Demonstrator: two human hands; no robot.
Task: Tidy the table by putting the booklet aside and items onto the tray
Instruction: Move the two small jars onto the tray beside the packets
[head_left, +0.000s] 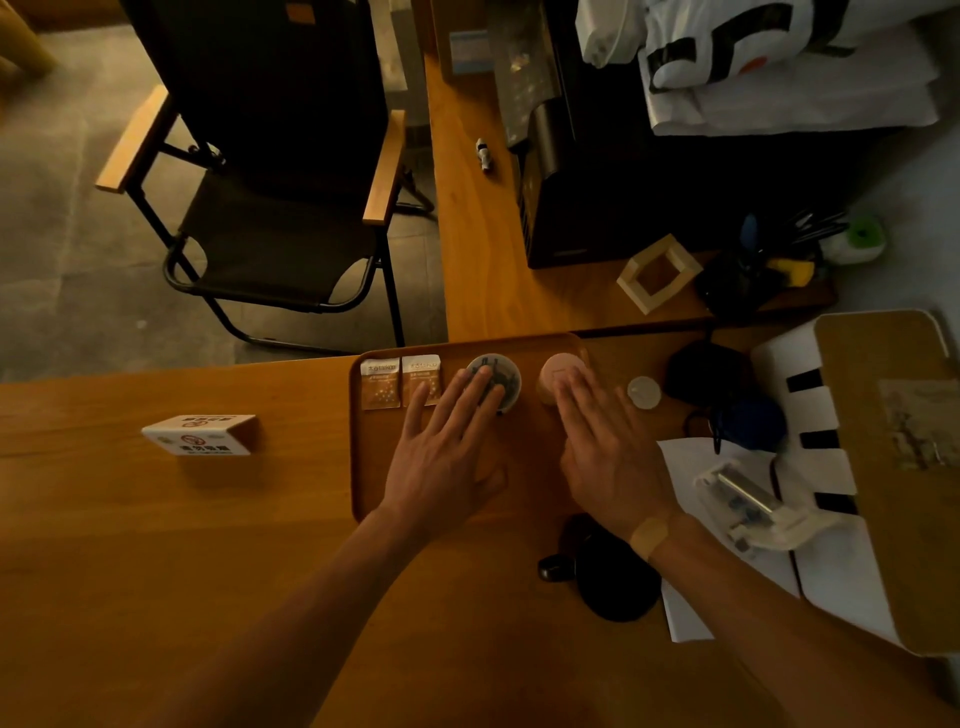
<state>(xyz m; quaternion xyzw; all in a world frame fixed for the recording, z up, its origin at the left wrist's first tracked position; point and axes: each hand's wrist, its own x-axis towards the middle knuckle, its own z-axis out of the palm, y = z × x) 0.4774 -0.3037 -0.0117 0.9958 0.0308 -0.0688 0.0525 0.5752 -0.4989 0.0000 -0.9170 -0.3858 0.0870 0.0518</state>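
A brown wooden tray (374, 467) lies on the table in front of me. Along its far edge stand two sachets (400, 382), a round container with dark contents (501, 376) and a pale pink lidded jar (558, 371). My left hand (447, 452) hovers flat over the tray, fingers spread, fingertips over the dark container. Palm down beside it, my right hand (608, 457) has its fingertips at the pink jar. Neither hand holds anything. A small clear lid (644, 392) lies just right of the tray. I cannot tell which paper is the booklet.
A small no-smoking sign (200, 434) stands on the table at left. A black teapot-like object (608, 571) sits near my right wrist. White paper, a clear plastic packet (753, 504) and a cardboard box (883, 467) crowd the right. A folding chair (275, 208) stands beyond.
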